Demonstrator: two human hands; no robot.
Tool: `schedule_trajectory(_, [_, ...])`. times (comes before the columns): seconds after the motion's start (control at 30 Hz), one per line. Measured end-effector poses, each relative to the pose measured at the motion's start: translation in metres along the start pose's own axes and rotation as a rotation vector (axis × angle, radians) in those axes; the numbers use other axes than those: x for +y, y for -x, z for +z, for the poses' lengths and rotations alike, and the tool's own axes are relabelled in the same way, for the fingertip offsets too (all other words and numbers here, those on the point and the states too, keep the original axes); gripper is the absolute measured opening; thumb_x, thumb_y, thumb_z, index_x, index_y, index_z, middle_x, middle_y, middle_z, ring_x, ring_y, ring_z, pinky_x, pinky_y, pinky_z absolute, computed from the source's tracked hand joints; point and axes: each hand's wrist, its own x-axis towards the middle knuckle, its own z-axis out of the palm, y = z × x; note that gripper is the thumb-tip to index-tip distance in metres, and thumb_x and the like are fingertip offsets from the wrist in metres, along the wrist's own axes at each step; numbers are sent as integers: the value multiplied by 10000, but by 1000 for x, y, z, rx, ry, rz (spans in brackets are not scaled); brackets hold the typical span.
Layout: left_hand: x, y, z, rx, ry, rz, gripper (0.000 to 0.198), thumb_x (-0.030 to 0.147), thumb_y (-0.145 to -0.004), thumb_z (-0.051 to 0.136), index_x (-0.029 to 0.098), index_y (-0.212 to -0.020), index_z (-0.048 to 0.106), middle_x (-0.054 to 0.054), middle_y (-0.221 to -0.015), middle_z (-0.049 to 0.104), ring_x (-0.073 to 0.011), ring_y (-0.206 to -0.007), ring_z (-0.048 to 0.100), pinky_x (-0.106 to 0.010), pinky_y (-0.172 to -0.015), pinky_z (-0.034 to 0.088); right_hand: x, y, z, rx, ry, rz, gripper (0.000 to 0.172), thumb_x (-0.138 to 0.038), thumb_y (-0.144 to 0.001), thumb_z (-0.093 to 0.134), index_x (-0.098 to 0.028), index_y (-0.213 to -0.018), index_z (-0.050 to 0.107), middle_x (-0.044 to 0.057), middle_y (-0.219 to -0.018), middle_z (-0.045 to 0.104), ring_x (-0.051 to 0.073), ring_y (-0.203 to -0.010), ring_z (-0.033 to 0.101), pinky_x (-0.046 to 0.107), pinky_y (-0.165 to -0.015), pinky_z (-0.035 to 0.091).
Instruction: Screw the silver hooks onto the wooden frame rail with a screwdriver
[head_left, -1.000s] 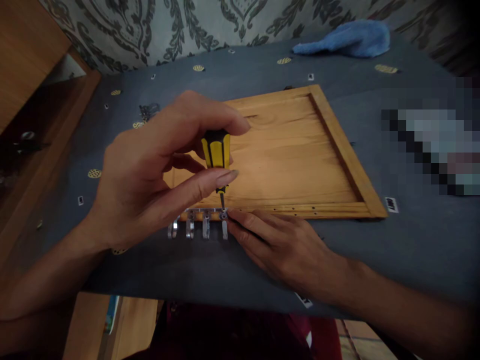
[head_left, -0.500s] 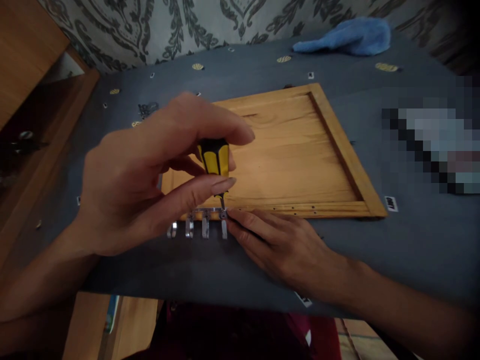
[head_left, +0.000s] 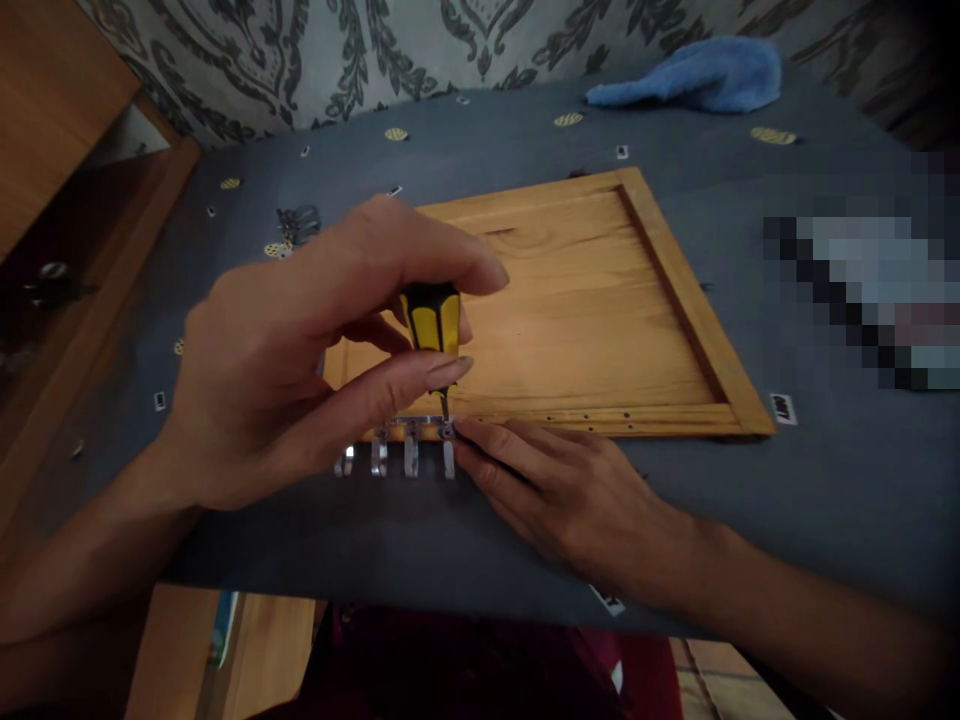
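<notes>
My left hand (head_left: 300, 350) grips a short yellow-and-black screwdriver (head_left: 431, 318) upright, fingers wrapped round its handle. Its tip stands on the right end of a metal hook rail (head_left: 397, 445) lying along the near edge of a wooden framed panel (head_left: 585, 300). The rail carries several chrome hooks that hang over the edge toward me. My right hand (head_left: 555, 490) lies flat on the cloth, its fingertips pressed against the rail's right end beside the screwdriver tip. A row of small holes runs along the panel's near rail.
The panel lies on a grey patterned cloth (head_left: 825, 500) over a table. A blue rag (head_left: 690, 75) is at the far right. Small metal parts (head_left: 296, 222) lie at the far left. A wooden shelf (head_left: 75, 260) stands to the left.
My left hand has rolled slightly on the screwdriver handle, which sits a little lower than before. The right hand and the rail have stayed in place.
</notes>
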Motion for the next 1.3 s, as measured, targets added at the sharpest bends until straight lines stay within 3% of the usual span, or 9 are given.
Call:
schedule_trajectory(0.3, [0, 1, 0, -27, 41, -22, 335, 134, -844, 606, 241, -1145, 505, 14, -1088, 649, -139, -924, 628, -263, -685, 569, 1, 0, 0, -2, -16, -2, 236, -117, -929, 453, -75, -1103, 607, 114, -1111, 655, 204, -919, 627, 324, -663, 539])
schedule_trajectory(0.4, [-4, 2, 5, -5, -37, 55, 307, 168, -862, 604, 191, -1135, 465, 5, -1120, 631, -113, -945, 598, -235, -698, 550, 0, 1, 1, -2, -5, -1, 232, -119, -926, 464, -81, -1102, 610, 108, -1131, 652, 204, -918, 629, 329, -669, 544])
schedule_trajectory(0.5, [-7, 3, 9, 47, -103, 117, 381, 235, -834, 663, 225, -1136, 430, 19, -1096, 624, -113, -942, 565, -229, -654, 532, 0, 1, 0, 3, 20, -2, 234, -120, -929, 456, -89, -1095, 618, 104, -1127, 656, 196, -913, 631, 326, -671, 549])
schedule_trajectory(0.73, [-2, 0, 3, -16, -31, 55, 400, 109, -845, 602, 259, -1173, 429, 29, -1188, 612, -121, -1030, 593, -268, -741, 535, 1, 0, -1, -14, 15, -6, 240, -119, -934, 436, -86, -1089, 617, 112, -1119, 654, 197, -913, 632, 316, -660, 547])
schedule_trajectory(0.97, [-2, 2, 10, 13, -116, 7, 306, 251, -859, 621, 228, -1127, 476, -11, -1143, 619, -130, -948, 591, -260, -661, 531, 0, 2, 0, -3, 16, -8, 235, -123, -923, 465, -93, -1100, 616, 108, -1123, 654, 207, -933, 627, 322, -670, 545])
schedule_trajectory(1.13, [-1, 2, 5, 13, 20, 10, 407, 152, -833, 637, 243, -1184, 453, -13, -1185, 605, -134, -990, 608, -265, -737, 543, 0, 2, 2, -17, -5, -8, 246, -114, -919, 460, -80, -1112, 609, 115, -1120, 650, 209, -920, 629, 337, -652, 556])
schedule_trajectory(1.3, [-2, 1, 7, 6, 31, -53, 323, 176, -836, 639, 180, -1132, 508, -39, -1153, 611, -132, -936, 612, -275, -727, 568, 1, 4, 2, -18, 6, -7, 251, -118, -924, 457, -87, -1123, 607, 108, -1122, 651, 206, -908, 629, 323, -638, 543])
